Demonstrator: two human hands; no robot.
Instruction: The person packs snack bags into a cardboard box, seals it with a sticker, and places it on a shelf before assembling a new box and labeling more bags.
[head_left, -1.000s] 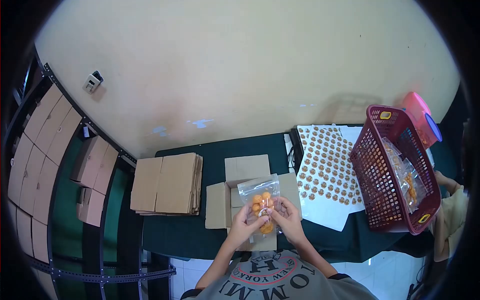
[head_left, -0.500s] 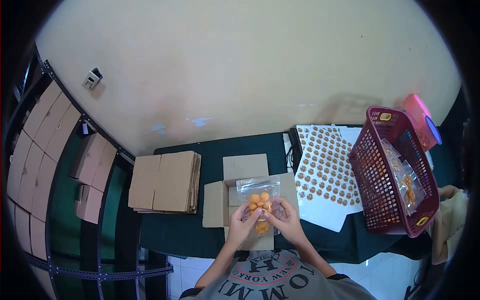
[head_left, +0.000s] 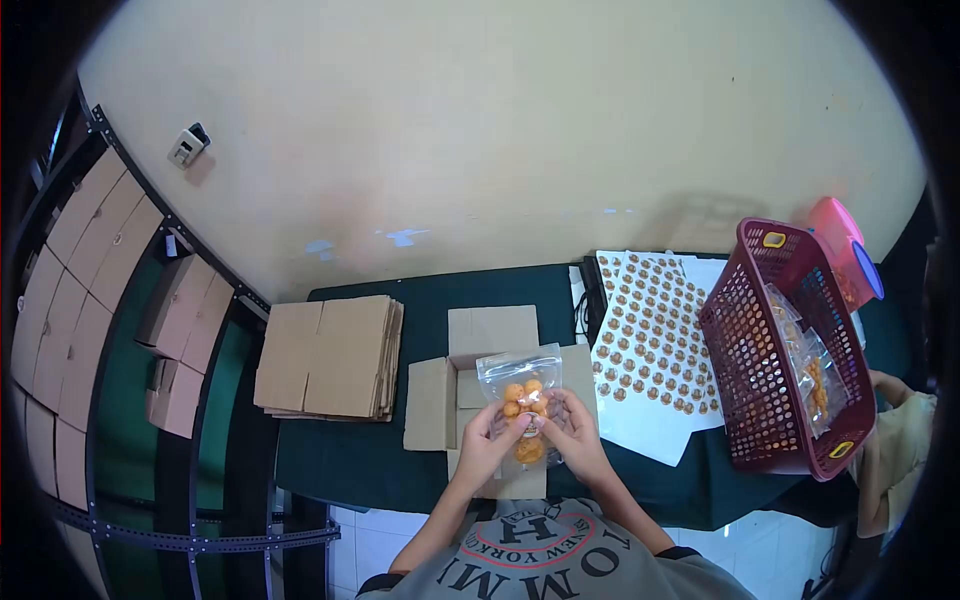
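Note:
A clear zip bag (head_left: 522, 368) of round orange snacks is held upright between my two hands, above an open cardboard box (head_left: 429, 405). My left hand (head_left: 484, 445) grips the bag's left side, and my right hand (head_left: 573, 440) grips its right side. Both thumbs press on a small round sticker (head_left: 529, 426) on the bag's front, partly covering it. The fingers behind the bag are mostly hidden. The box's flaps are spread outward, and the bag hides part of its inside.
Flattened cardboard boxes (head_left: 328, 357) lie stacked at left. Sticker sheets (head_left: 655, 340) lie right of the box, beside a maroon basket (head_left: 775, 370) holding snack bags (head_left: 812, 370). Shelves with boxes (head_left: 80, 330) stand far left. Another person's arm (head_left: 885, 450) shows at the right edge.
The view has shifted slightly. Both hands still hold the bag over the box, thumbs on the sticker, with little other movement.

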